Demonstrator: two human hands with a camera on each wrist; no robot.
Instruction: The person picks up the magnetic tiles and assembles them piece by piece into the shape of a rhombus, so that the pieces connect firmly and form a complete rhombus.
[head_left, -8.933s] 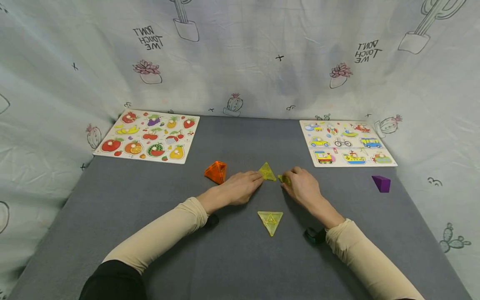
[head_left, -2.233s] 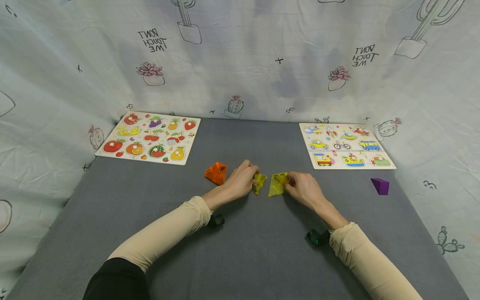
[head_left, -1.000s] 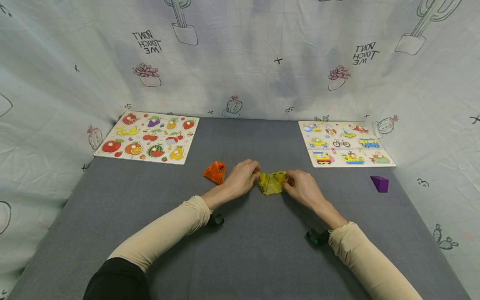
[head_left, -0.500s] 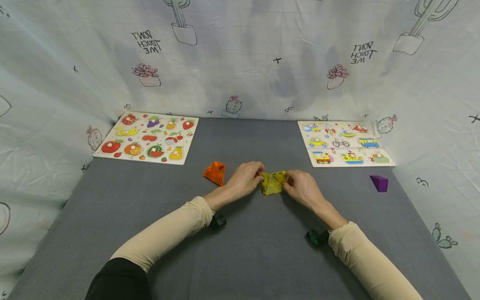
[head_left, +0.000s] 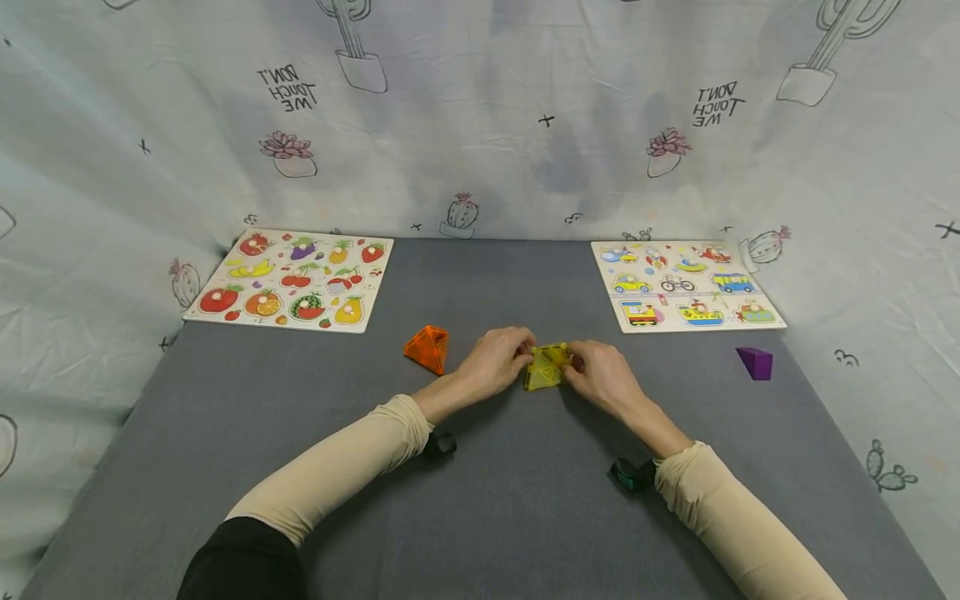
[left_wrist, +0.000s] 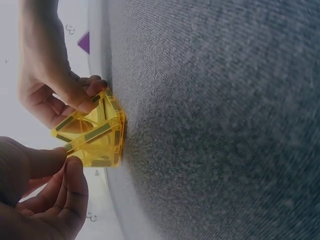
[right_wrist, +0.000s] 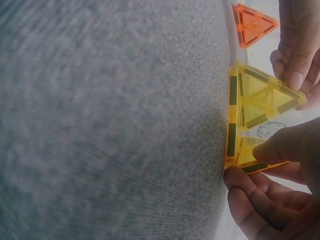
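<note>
Yellow translucent magnetic triangle tiles [head_left: 546,367] are standing joined into a small pyramid shape on the grey felt table [head_left: 480,500], in the middle of the scene between both hands. The left hand [head_left: 495,362] is pinching the left side of the tiles with curled fingertips [left_wrist: 75,172], and the right hand [head_left: 600,375] is gripping the right side, thumb and fingers [right_wrist: 252,200] closing narrowly on a tile edge. In the wrist views the tiles are resting with one edge on the felt while the upper panels are leaning together at an angle.

Just left of the left hand, an orange tile pyramid [head_left: 428,347] is sitting on the table, apart from the fingers. Well off to the right, a purple pyramid [head_left: 754,362] is lying near the table's edge. At the far left a fruit peg puzzle board [head_left: 291,279] is lying flat, and at the far right a vehicle peg puzzle board [head_left: 684,285] is doing the same. A cactus-print cloth [head_left: 480,125] is hanging behind
</note>
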